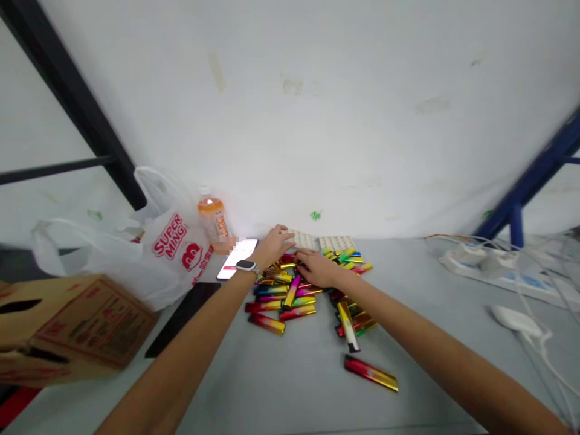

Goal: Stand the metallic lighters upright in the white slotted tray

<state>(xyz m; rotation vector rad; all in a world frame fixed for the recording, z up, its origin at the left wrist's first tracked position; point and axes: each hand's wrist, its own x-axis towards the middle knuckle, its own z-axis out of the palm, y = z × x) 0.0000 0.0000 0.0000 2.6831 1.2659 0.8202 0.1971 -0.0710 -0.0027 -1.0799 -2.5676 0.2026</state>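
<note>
The lighters lie heaped in the middle of the table, a smooth, flat grey surface, just in front of two trays. They are slim, flattened sticks with a glossy metallic finish, mostly red or pink fading to gold, with some green and blue; many overlap at mixed angles. One red-and-gold lighter lies apart at the front right.

The left hand, with a dark-faced band at the wrist, is at the left end of the left tray. Its fingers are partly extended and loosely bent; whether they grip anything cannot be told. The right hand is lowered among the lighters, fingers curled downward; whether it has hold of one cannot be told.

Both trays are pale and rectangular, their tops patterned in small regular cells. The right tray sits just beside the left, near the painted, scuffed wall.

Left side: a bottle of orange liquid, a lit phone, a flat black slab, a crinkled plastic bag with red print, and a corrugated cardboard box. Right side: a white power strip with cables.
</note>
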